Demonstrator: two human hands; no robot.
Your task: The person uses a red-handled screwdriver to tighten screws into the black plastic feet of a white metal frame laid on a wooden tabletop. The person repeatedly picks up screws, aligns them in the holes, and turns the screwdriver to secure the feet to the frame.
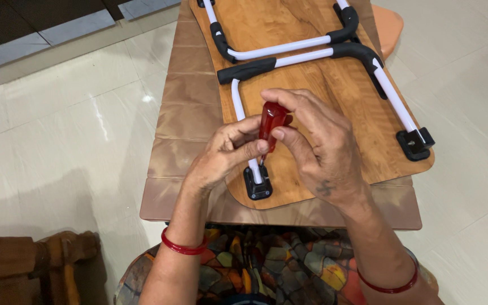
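Item: wooden board (312, 73) with white tubular legs folded flat, lying underside up on the brown bench (182, 113). The right hand (317, 141) grips a red-handled screwdriver (271, 121) upright over the near black corner bracket (257, 185), and the left hand (227, 152) pinches its shaft; this bracket appears in progress, while the far bracket (415, 142) sits in place. No packages, labels or signs visible.

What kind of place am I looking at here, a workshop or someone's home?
Most likely a room in a home, not a workshop. The floor is glossy pale tile, the work sits on a small brown table, and a carved wooden chair stands at the lower left. No workbench or tool racks show.
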